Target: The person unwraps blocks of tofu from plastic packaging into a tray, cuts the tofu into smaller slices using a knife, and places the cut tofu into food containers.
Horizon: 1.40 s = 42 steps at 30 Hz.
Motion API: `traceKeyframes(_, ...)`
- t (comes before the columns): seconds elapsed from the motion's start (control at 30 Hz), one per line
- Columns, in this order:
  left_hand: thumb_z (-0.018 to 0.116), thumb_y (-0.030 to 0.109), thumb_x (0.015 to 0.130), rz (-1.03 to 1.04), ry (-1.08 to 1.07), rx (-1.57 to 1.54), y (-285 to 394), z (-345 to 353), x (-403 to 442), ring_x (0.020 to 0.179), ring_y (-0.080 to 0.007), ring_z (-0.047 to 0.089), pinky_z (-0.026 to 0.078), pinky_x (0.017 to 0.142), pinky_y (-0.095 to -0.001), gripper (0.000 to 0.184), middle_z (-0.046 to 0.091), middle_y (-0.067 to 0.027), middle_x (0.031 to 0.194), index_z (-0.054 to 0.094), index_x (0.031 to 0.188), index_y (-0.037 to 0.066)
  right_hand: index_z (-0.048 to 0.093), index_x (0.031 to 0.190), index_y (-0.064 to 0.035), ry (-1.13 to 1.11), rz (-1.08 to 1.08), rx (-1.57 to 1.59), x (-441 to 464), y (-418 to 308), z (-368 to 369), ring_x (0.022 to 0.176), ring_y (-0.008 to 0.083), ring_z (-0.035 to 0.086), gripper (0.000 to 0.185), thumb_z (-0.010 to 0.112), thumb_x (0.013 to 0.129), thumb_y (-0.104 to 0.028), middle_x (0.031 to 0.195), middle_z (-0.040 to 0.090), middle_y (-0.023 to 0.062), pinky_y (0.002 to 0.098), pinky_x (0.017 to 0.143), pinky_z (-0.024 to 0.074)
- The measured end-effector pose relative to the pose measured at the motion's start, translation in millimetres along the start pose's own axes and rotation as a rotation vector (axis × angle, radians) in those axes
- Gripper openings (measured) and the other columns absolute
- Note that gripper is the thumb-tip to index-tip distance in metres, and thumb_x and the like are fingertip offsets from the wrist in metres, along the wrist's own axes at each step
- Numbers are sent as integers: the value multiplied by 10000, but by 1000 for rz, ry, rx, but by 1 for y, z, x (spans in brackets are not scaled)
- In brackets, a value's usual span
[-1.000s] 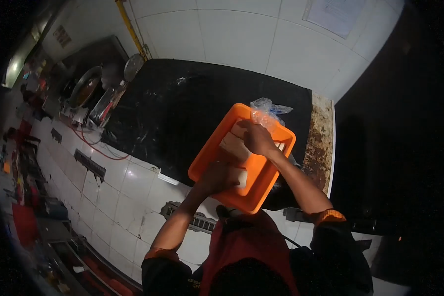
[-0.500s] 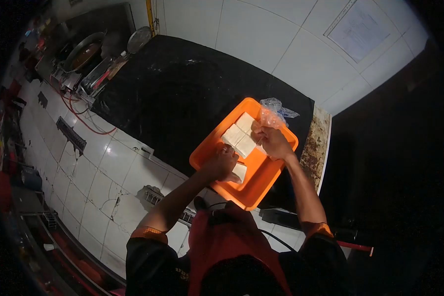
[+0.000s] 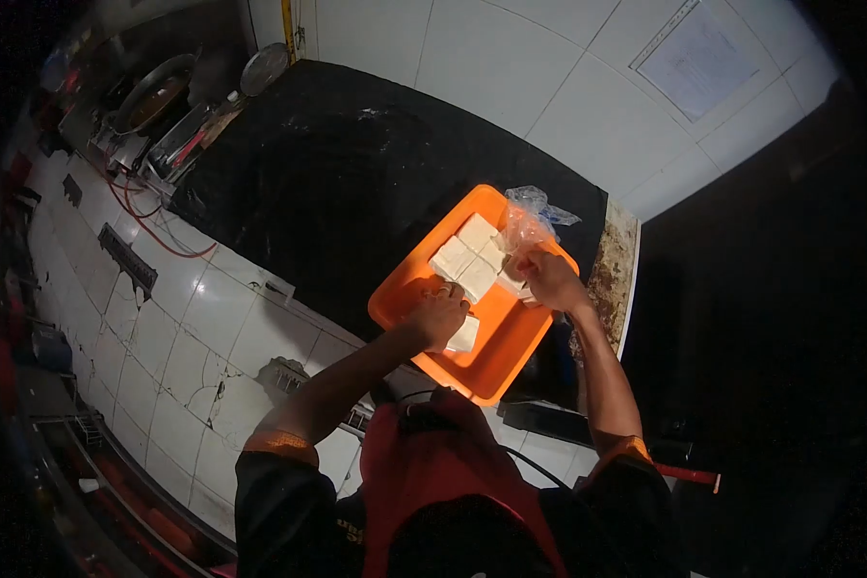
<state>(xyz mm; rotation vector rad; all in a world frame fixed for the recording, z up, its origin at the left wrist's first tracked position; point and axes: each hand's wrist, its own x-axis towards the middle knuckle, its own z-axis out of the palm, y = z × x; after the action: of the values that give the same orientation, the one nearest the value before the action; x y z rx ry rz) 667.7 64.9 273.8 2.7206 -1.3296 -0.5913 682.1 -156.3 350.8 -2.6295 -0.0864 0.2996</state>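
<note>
Several white blocks that look like tofu (image 3: 477, 241) lie grouped in an orange plastic tray (image 3: 496, 378). Another pale block (image 3: 464, 334) sits apart, nearer the tray's front, partly under my left hand (image 3: 437, 316). That hand reaches in over the left rim, its fingers slightly apart and touching the near edge of the group. My right hand (image 3: 553, 281) is closed over the right side of the tray, beside a pale piece partly hidden below it. What its fingertips grip cannot be made out.
A crumpled clear plastic bag (image 3: 530, 214) hangs over the tray's far right corner. The tray stands on a black-covered counter (image 3: 356, 173) against a white tiled wall (image 3: 501, 67). A wok (image 3: 154, 101) and a metal lid (image 3: 264, 69) are at the far left.
My right hand has drawn back to the right from the grouped blocks, uncovering more of them. My left hand has shifted slightly, and the block beneath it shows differently.
</note>
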Motion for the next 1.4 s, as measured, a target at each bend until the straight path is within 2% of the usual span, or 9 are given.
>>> traceKeyframes(0.07, 813, 111, 536, 1, 105, 12, 1, 0, -3, 1140, -325, 474, 479, 898, -436, 712, 440, -168, 1193, 483, 1154, -16, 611, 930, 10, -6, -4, 32, 1, 8, 3, 851, 229, 667, 147, 571, 853, -110, 888, 663, 156, 328, 700, 503)
traceKeyframes(0.33, 792, 103, 542, 28, 129, -18, -4, 13, 4, 1171, -346, 427, 432, 950, -435, 771, 409, -184, 1221, 419, 1207, -11, 612, 984, -30, -75, -11, -29, -7, 7, -26, 875, 299, 661, 184, 559, 836, -125, 906, 676, 143, 368, 727, 503)
traceKeyframes(0.43, 789, 110, 531, 32, 94, -40, -5, 7, 1, 1172, -355, 413, 411, 967, -428, 785, 408, -187, 1224, 413, 1211, -8, 633, 906, 9, -64, -68, -17, -13, -3, -29, 801, 293, 670, 199, 546, 849, -161, 837, 678, 165, 365, 722, 505)
traceKeyframes(0.87, 798, 117, 506, 106, 110, -71, -5, 4, -3, 1129, -366, 447, 393, 974, -425, 767, 432, -173, 1186, 466, 1193, 31, 632, 928, -19, -51, 74, -144, -20, 5, -37, 776, 294, 672, 168, 542, 825, -117, 813, 686, 141, 364, 704, 510)
traceKeyframes(0.97, 807, 110, 496, 115, 105, -150, -4, -2, -7, 1130, -364, 455, 411, 960, -448, 774, 432, -164, 1186, 474, 1191, 43, 619, 916, -8, -22, -60, -48, -13, -6, -36, 822, 288, 671, 137, 551, 803, -44, 858, 686, 149, 351, 726, 509)
traceKeyframes(1.03, 808, 105, 496, 112, 115, -148, -6, 3, -5, 1132, -364, 457, 417, 954, -459, 776, 430, -162, 1188, 476, 1195, 45, 594, 944, -14, -29, -323, 208, -6, -23, -29, 865, 293, 659, 184, 541, 773, 30, 905, 673, 163, 360, 744, 501)
traceKeyframes(1.13, 806, 95, 500, 93, 88, -144, 1, -6, -8, 1141, -368, 455, 421, 954, -472, 783, 425, -162, 1199, 474, 1208, 49, 567, 1004, -38, -87, -346, 133, 0, -69, -17, 895, 319, 639, 285, 535, 740, 65, 927, 654, 172, 389, 757, 491)
traceKeyframes(1.27, 797, 86, 513, 92, 64, -133, 0, -3, -7, 1177, -376, 433, 408, 978, -479, 793, 408, -169, 1235, 463, 1231, 46, 551, 1037, -62, -68, -486, -10, 31, -66, 29, 919, 363, 613, 292, 552, 754, 9, 924, 633, 176, 439, 785, 475)
traceKeyframes(1.4, 785, 101, 540, 122, 129, -130, -1, -1, -9, 1201, -376, 414, 402, 983, -490, 773, 394, -176, 1254, 456, 1238, 43, 565, 1069, -73, -164, -388, -41, 37, -68, 39, 1005, 366, 580, 308, 549, 765, -26, 1003, 617, 203, 448, 845, 453)
